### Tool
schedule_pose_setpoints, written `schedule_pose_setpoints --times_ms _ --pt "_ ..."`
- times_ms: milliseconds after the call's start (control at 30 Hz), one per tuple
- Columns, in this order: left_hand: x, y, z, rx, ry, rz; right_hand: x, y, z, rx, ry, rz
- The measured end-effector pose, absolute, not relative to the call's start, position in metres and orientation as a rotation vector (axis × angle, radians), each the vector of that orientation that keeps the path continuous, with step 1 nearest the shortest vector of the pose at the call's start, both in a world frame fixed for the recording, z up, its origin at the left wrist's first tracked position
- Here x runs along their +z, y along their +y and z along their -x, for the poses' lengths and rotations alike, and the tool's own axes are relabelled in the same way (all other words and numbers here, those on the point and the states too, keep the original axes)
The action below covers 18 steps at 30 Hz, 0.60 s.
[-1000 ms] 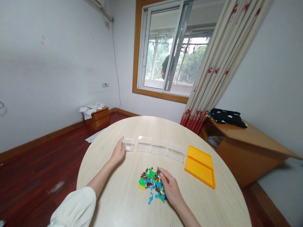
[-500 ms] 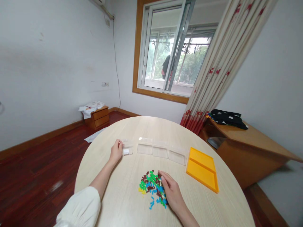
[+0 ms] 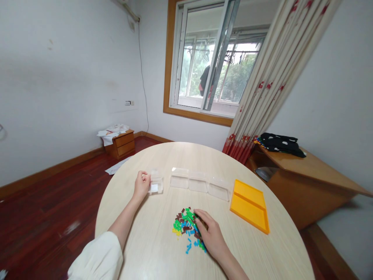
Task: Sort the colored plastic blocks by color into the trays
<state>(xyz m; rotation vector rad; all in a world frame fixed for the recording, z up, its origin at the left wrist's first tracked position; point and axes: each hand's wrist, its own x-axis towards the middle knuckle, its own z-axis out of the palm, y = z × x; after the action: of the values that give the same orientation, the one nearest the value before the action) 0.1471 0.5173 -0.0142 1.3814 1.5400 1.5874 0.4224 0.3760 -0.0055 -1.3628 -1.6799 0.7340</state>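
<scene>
My left hand point(image 3: 141, 186) is at the left side of a small clear plastic box point(image 3: 155, 186) with a white label inside and its lid raised behind. Its fingers are curled closed, and what is between them is hidden. A pile of small building bricks point(image 3: 186, 227) in green, brown, blue and yellow lies near the middle of the table. My right hand point(image 3: 212, 236) rests at the pile's right edge. Its fingers are stretched forward, the thumb apart, with bricks under and between them.
Several clear plastic boxes point(image 3: 198, 184) stand in a row behind the pile. To the right lies a yellow two-part tray point(image 3: 248, 212) on the round pale table point(image 3: 163, 241). A wooden desk point(image 3: 320, 171) with dark cloth on it stands beyond the table's right edge.
My left fingers have curled in more, and the small box beside them looks turned slightly. My right hand stays at the pile, its thumb a little lower and further from the fingers.
</scene>
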Motion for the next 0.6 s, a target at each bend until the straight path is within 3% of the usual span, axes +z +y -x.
schedule_pose_setpoints --times_ms 267,600 --pt "-0.0188 0.5169 -0.1468 1.321 1.947 -1.638 -0.0011 0.3725 -0.4191 0.702 -1.789 1.34" --pt "-0.0171 0.5157 -0.1424 1.068 2.078 -1.734 -0.0026 0.3776 -0.4233 0.662 -1.666 1.293"
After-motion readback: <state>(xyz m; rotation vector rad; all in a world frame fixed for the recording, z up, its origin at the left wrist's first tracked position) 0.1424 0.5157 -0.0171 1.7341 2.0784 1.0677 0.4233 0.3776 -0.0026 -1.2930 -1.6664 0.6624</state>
